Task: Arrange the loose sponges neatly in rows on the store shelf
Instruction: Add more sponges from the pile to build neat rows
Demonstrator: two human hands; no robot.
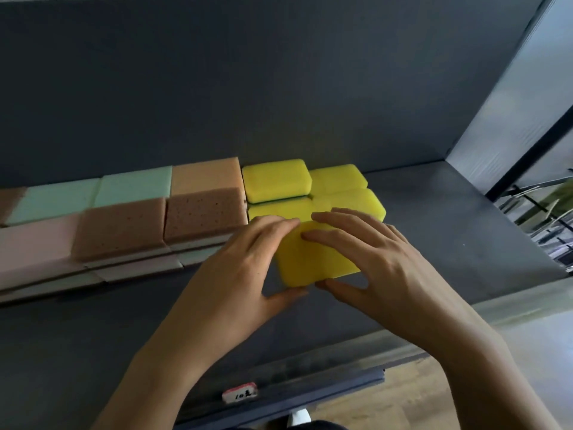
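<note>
A block of yellow sponges [310, 259] sits at the front of a yellow group on the dark grey shelf [449, 218]. My left hand [242, 274] grips its left side, fingers on top, thumb at the front edge. My right hand [372, 259] holds its right side the same way. Behind it lie more yellow sponges [344, 197], and one yellow sponge [276, 180] is stacked higher at the back. To the left, brown sponges [204, 209], a peach sponge [206, 173], mint sponges [133, 186] and pink sponges [34, 243] lie in rows.
The shelf's grey back wall [248, 88] rises right behind the sponges. A pale side panel [511, 103] closes the shelf on the right. A price label [240, 392] sits on the front rail. Wooden floor [403, 398] shows below.
</note>
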